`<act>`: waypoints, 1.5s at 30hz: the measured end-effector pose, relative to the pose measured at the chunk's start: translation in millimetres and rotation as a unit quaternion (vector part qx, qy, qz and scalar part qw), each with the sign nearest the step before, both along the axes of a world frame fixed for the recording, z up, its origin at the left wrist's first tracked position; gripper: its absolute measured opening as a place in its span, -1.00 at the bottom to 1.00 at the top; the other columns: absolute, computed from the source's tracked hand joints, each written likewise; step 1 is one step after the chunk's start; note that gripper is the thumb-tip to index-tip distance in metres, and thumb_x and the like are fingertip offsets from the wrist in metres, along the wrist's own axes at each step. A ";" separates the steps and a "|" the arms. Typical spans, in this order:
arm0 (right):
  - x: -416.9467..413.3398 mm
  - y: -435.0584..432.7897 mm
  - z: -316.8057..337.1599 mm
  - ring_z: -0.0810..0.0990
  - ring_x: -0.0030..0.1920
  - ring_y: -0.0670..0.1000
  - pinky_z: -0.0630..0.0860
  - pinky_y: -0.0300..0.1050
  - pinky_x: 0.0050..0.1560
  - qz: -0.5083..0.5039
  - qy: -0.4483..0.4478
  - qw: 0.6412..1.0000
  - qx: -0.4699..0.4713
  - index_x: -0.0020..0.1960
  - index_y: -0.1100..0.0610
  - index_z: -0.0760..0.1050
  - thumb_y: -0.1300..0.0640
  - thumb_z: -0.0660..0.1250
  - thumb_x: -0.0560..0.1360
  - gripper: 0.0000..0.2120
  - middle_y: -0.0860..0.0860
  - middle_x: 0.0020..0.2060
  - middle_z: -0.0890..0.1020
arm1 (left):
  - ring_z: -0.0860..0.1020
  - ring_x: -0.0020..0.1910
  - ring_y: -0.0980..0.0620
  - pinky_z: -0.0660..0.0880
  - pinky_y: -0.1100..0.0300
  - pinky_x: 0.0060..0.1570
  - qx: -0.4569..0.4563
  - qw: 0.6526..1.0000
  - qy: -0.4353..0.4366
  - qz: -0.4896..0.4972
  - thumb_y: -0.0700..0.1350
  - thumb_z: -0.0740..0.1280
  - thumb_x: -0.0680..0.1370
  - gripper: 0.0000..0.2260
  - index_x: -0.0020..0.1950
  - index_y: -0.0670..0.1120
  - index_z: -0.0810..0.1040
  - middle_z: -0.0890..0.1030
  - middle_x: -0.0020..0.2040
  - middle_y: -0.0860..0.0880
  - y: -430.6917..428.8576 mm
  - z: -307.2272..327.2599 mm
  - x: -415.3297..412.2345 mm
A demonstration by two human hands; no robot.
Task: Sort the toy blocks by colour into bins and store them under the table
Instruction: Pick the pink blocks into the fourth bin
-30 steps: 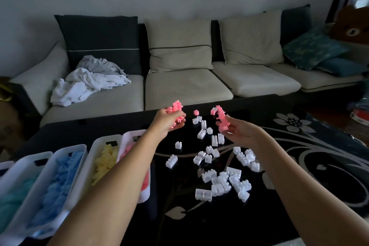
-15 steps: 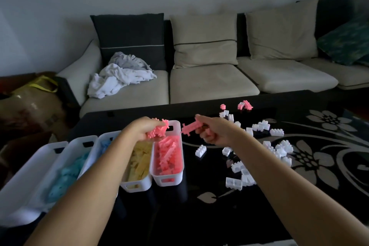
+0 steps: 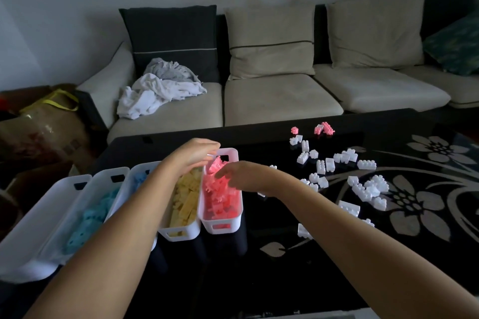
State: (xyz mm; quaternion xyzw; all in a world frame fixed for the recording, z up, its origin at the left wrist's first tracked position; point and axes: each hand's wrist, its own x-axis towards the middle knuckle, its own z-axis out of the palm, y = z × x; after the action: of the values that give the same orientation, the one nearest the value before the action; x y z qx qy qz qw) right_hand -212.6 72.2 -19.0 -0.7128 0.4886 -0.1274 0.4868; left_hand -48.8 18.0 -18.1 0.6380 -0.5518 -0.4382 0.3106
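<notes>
Pink blocks (image 3: 220, 199) fill the white bin (image 3: 221, 226) at the 3 o'clock end of the bin row on the black table (image 3: 285, 280) — both hands are over it. Left hand (image 3: 193, 154) hovers palm down above the bin's far end, fingers reaching toward 3 o'clock, with a clump of pink pieces right under the fingertips; can't tell if it grips them. Right hand (image 3: 238, 176) reaches in from 3 o'clock, fingers pointing down into the bin, back of hand up — can't tell whether it holds anything. Second bin (image 3: 178, 234) touches the first at its 9 o'clock and is packed with yellow blocks (image 3: 185, 202). Further toward 9 o'clock are more bins with blue blocks (image 3: 88, 217). White blocks (image 3: 321, 166) lie scattered on the table at 3 o'clock of the hands. A few loose pink pieces (image 3: 325, 128) sit near the far table edge, about 1 o'clock. Sofa (image 3: 280, 101) at 12 o'clock, with crumpled laundry (image 3: 155, 96) on its 9 o'clock seat.
</notes>
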 end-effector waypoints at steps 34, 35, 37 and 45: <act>-233.6 -242.9 -62.4 -0.19 0.48 0.35 0.11 0.25 0.42 -0.091 0.327 0.932 -0.129 0.50 -0.26 -0.09 0.24 0.42 0.43 -0.07 0.10 0.49 -0.35 | 0.21 0.47 -0.13 0.21 0.07 0.42 -0.062 0.931 -0.314 -0.175 -0.05 0.09 0.63 -0.53 0.54 0.10 0.10 0.16 0.52 -0.14 -207.4 -77.0 -221.9; -235.7 -248.3 -62.9 -0.21 0.48 0.34 0.09 0.26 0.41 -0.082 0.326 0.933 -0.130 0.49 -0.28 -0.07 0.23 0.43 0.42 -0.07 0.08 0.49 -0.34 | 0.23 0.46 -0.12 0.23 0.07 0.41 -0.062 0.929 -0.316 -0.183 -0.07 0.10 0.62 -0.53 0.53 0.09 0.12 0.18 0.51 -0.13 -209.4 -77.6 -223.9; -245.4 -256.8 -66.4 -0.13 0.50 0.32 0.09 0.24 0.43 -0.069 0.316 0.940 -0.112 0.49 -0.29 -0.06 0.14 0.47 0.40 -0.08 0.09 0.50 -0.32 | 0.33 0.40 -0.10 0.31 0.10 0.34 -0.062 0.925 -0.317 -0.198 -0.09 0.13 0.61 -0.55 0.50 0.05 0.21 0.29 0.47 -0.09 -211.5 -78.0 -228.3; -262.9 -254.0 -73.8 0.28 0.41 0.17 0.23 0.10 0.40 -0.059 0.256 0.961 -0.089 0.49 -0.17 0.10 0.02 0.45 0.43 -0.23 0.05 0.47 0.24 | 0.56 0.06 -0.01 0.41 0.22 -0.05 -0.088 0.950 -0.271 -0.125 -0.13 0.19 0.59 -0.80 0.08 -0.09 0.58 0.60 0.12 -0.05 -205.2 -85.5 -237.8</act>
State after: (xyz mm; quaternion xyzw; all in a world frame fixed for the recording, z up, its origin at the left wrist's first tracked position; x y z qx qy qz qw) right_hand -475.5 -181.8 -92.8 -0.7316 0.6252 -0.0121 0.2715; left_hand -286.6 -187.2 -103.6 0.6292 -0.7265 -0.2339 0.1470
